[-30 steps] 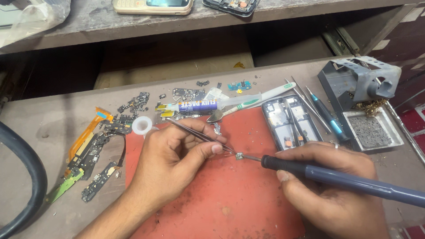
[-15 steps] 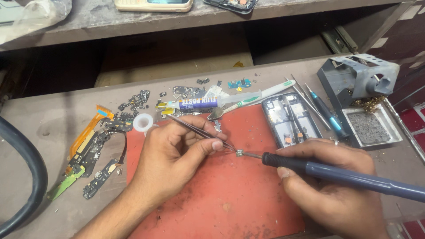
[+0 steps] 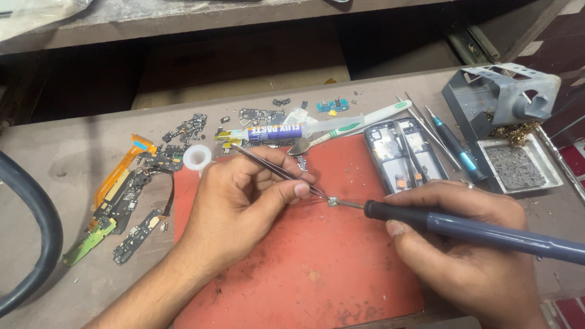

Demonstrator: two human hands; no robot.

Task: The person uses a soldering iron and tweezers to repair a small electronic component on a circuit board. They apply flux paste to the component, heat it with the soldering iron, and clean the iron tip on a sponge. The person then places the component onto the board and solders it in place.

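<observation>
Nearest me I see a red mat (image 3: 317, 274) on the dusty grey desk (image 3: 55, 152). My right hand (image 3: 469, 256) is closed around a blue soldering iron (image 3: 475, 230); my left hand (image 3: 244, 204) pinches tweezers (image 3: 277, 169). Both tips meet on a tiny metal component (image 3: 333, 201) at mid-mat, too small to make out. Farther back lie a phone frame (image 3: 403, 155), a flux syringe (image 3: 274, 131) and scattered circuit scraps (image 3: 128, 201); beyond, a dark shelf recess.
</observation>
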